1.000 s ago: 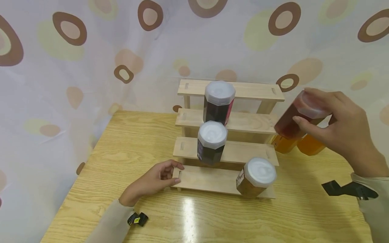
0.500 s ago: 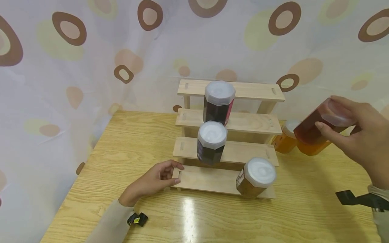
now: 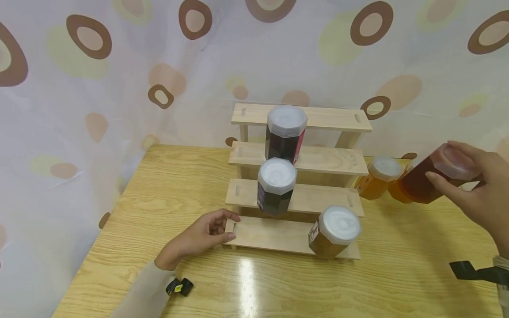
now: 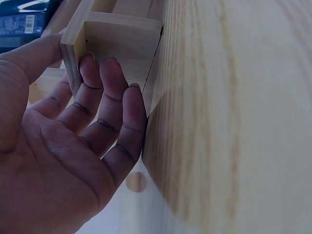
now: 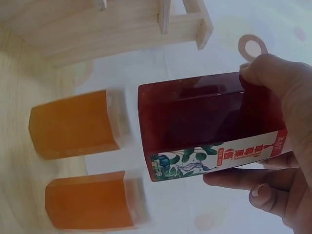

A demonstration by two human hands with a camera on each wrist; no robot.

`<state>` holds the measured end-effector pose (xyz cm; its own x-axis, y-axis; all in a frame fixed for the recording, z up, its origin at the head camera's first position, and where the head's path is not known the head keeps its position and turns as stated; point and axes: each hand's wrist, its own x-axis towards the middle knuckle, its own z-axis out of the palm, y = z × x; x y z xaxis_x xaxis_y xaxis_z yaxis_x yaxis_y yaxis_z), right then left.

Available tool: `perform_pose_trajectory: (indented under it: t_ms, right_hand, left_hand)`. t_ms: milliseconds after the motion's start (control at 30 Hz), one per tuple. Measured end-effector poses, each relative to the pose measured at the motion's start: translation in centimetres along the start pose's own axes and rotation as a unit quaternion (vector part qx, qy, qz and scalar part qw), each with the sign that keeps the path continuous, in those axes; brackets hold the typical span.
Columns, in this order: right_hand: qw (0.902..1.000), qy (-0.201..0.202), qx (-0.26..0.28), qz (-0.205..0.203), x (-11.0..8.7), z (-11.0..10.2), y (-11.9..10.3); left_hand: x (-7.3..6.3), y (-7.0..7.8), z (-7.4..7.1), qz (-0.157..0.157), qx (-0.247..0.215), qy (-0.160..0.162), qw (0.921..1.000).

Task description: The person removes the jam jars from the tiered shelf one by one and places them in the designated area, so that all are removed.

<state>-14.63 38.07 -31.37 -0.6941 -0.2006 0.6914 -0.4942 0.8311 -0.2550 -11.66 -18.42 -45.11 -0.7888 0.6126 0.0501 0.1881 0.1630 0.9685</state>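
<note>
My right hand (image 3: 485,190) grips a jar of dark red jam (image 3: 427,181) by its clear lid end, holding it tilted in the air right of the wooden shelf rack (image 3: 262,232). In the right wrist view a printed label (image 5: 219,156) with leaves runs along the jar. Two orange jars (image 5: 73,124) stand on the table beyond it; in the head view the red jar partly covers one. My left hand (image 4: 73,131) holds the left end of the rack's bottom shelf, thumb on top and fingers curled at its edge.
Two dark jars with white lids stand on the rack's middle shelves, the upper one (image 3: 283,141) behind the lower (image 3: 274,198). A brown jar (image 3: 328,243) sits at the bottom shelf's right. Behind the table (image 3: 167,190) hangs a patterned cloth (image 3: 127,123).
My right hand has carried the red jar right and downward, away from the rack, uncovering the left orange jar. The left hand stays on the bottom shelf.
</note>
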Motion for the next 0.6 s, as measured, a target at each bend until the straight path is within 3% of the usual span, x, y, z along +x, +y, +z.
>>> perform_pose_trajectory:
  t_ms: [600]
  right_hand:
    - [0.9955,-0.001,0.026,0.091,-4.4,2.2,3.4]
  left_hand:
    - [0.0,0.2,0.0,-0.002,-0.006,0.001,1.0000]
